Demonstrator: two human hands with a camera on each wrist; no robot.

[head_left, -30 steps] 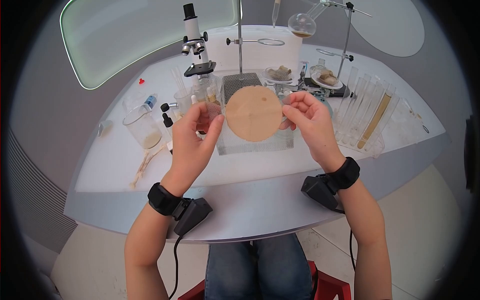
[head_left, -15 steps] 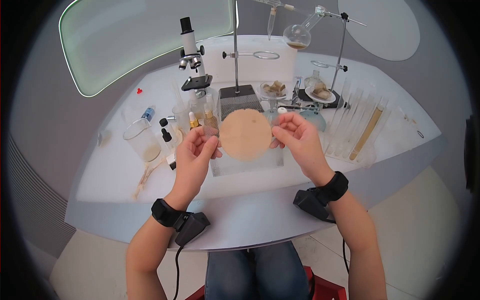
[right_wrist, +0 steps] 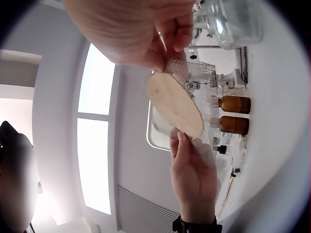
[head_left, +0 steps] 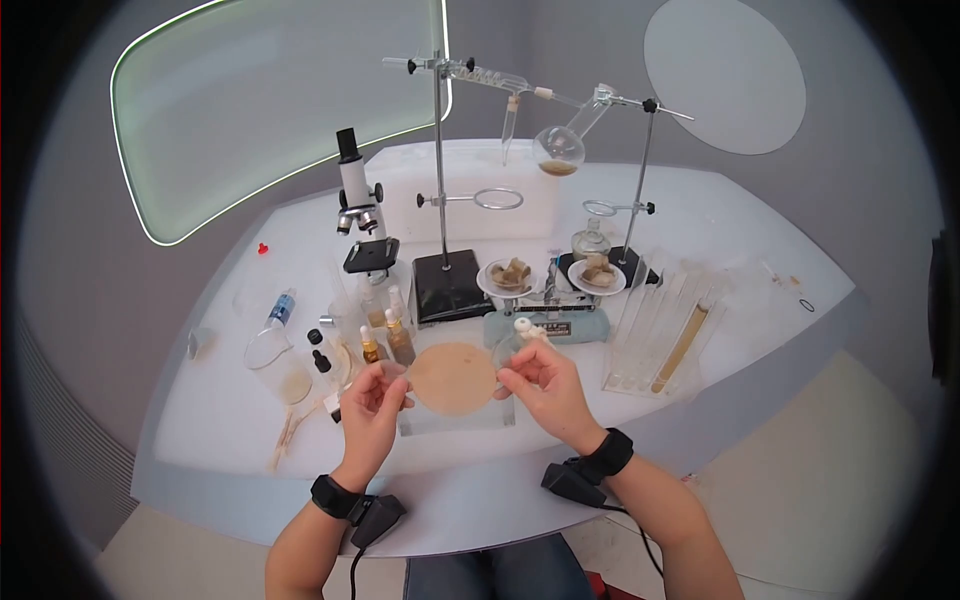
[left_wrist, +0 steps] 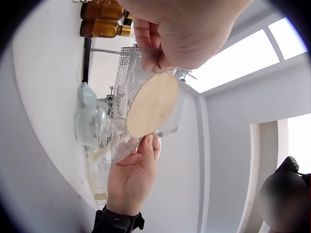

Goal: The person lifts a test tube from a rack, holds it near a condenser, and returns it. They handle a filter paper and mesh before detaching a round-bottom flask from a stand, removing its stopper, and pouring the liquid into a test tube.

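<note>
A square wire gauze with a round tan centre [head_left: 453, 380] is held up by its two sides between my hands. My left hand [head_left: 372, 415] pinches one side with thumb and fingers; my right hand [head_left: 548, 395] pinches the opposite side. The mesh [left_wrist: 124, 82] around the tan disc shows clearly in the left wrist view. Amber dropper bottles [head_left: 400, 340] stand just beyond the left hand. Behind the right hand is a clear glass vessel with a white top [head_left: 522, 326]. The gauze is raised above the white tabletop [left_wrist: 43, 82] and tilted.
A microscope [head_left: 365, 215] and a ring stand [head_left: 441, 220] stand behind, with a balance [head_left: 550, 328] to their right. The test tube rack [head_left: 655, 380] is at the right, a beaker [head_left: 280, 370] at the left. A round flask [head_left: 558, 150] hangs clamped above the balance.
The head view has tilted up, so the table sits lower in it. Both hands have brought the gauze nearer the front edge, uncovering the ring stand's black base. The grip is unchanged.
</note>
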